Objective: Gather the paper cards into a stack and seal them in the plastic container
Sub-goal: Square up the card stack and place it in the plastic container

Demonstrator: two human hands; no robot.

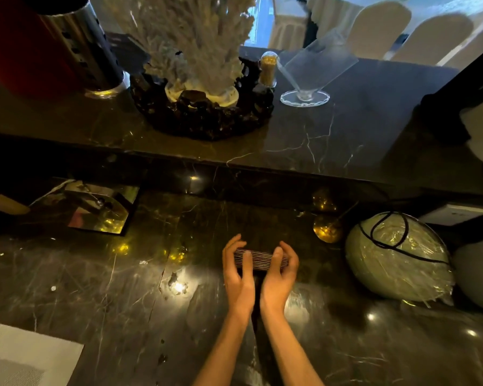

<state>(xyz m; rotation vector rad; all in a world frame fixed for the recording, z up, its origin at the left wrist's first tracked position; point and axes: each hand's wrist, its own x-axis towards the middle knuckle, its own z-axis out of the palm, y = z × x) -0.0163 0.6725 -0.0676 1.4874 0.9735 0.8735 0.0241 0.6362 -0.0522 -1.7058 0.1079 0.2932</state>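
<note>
Forearms enter from 6 o'clock, nearest the lens. Dark marble counter (101, 288) fills the view; a raised ledge (332, 129) runs across at 12. Wrapped round bundle (396, 257) with a black cord sits at 3 o'clock, well apart from the hands. Left hand (239, 274) and right hand (280, 274) clamp the card stack (260, 259) from either end, fingers curled over its long edge, just right of centre. Stack stands on edge; whether it touches the counter cannot be told. Judged step: squaring the gathered cards. No plastic container identifiable; a clear acrylic stand (307, 79) at 1 o'clock is not one. Next move calls for locating the container, then lowering the stack in squarely.
</note>
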